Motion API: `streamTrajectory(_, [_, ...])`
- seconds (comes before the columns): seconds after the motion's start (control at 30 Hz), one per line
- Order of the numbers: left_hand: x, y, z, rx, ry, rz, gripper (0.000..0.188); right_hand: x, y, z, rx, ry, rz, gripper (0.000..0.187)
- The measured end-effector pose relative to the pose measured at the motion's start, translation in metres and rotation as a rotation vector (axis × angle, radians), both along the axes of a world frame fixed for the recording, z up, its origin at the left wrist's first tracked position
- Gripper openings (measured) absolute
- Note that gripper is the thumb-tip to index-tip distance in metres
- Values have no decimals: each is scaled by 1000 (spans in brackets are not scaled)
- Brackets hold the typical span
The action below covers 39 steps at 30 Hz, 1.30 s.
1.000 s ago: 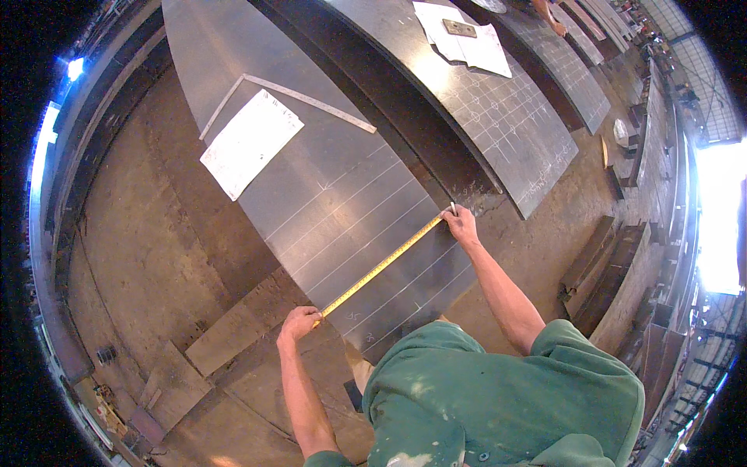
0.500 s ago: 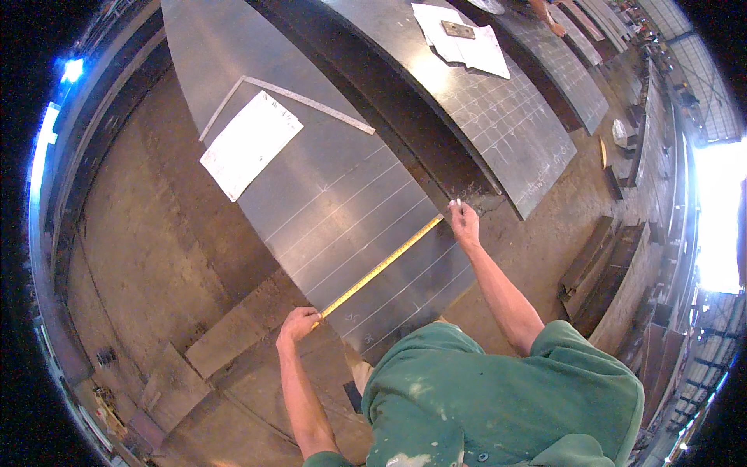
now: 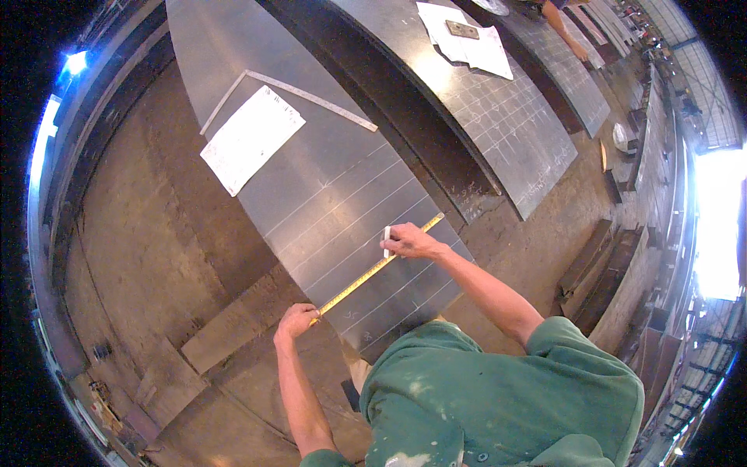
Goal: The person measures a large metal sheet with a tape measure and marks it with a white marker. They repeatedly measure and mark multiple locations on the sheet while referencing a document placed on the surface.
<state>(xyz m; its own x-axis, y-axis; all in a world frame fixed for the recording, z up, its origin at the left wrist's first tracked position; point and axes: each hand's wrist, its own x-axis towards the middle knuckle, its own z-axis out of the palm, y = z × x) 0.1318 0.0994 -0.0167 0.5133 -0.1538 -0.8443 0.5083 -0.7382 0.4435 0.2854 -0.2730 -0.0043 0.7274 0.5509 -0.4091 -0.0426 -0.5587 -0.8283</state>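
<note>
Two arms [image 3: 492,292] outstretched, left hand [image 3: 297,320] gripping tape [image 3: 354,287]; right hand [image 3: 411,240] pinching likely chalk [image 3: 387,241]

Neighbouring dark plate [image 3: 476,100]: white grid [image 3: 513,128]; papers [image 3: 489,56] on it, small rectangular block [image 3: 462,29] atop. Farther right: long metal pieces [image 3: 615,270] on floor [image 3: 506,253].

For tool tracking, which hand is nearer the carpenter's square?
The right hand, over the metal plate, lower in view than the carpenter's square; the left hand is farther down, by the plate's left edge.
</note>
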Motion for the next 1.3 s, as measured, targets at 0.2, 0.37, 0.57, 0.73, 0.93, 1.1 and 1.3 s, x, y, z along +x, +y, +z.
streamTrajectory(0.2, [4,-4,0,10,1,6,33,-4,17,-34,-78,-300,187,29])
streamTrajectory(0.37, [1,-3,1,18,-26,9,34,-6,21,-39,-94,-378,229,29])
streamTrajectory(0.57, [4,-3,2,15,-74,-55,33,-5,21,-40,-84,-355,235,31])
streamTrajectory(0.73, [5,-5,6,28,-5,-19,33,-4,21,-37,-116,-338,256,31])
streamTrajectory(0.93, [4,-4,2,38,-27,-38,32,-3,22,-37,-115,-332,252,32])
streamTrajectory(1.1, [3,-2,0,4,-37,-42,32,-4,21,-36,-115,-316,249,32])
streamTrajectory(1.3, [2,1,-5,-10,-35,-45,32,-3,24,-32,-155,-291,253,33])
